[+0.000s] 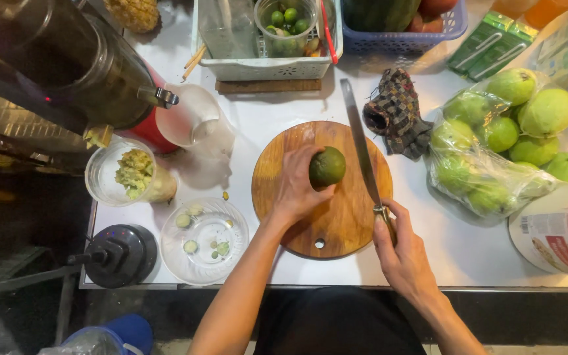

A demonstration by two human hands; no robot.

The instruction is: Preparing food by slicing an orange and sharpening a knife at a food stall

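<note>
Here, left hand (295, 186) holds green fruit (327, 166); right hand (402, 253) grips knife (360, 141).

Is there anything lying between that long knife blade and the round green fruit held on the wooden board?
Nothing visible. The left hand holds the round dark-green fruit on the round wooden cutting board. The long steel knife in the right hand lies just right of the fruit, with only bare board between them.

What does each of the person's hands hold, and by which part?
The left hand grips the round green fruit by its side on the wooden board; the right hand holds the long knife by its handle.
</note>
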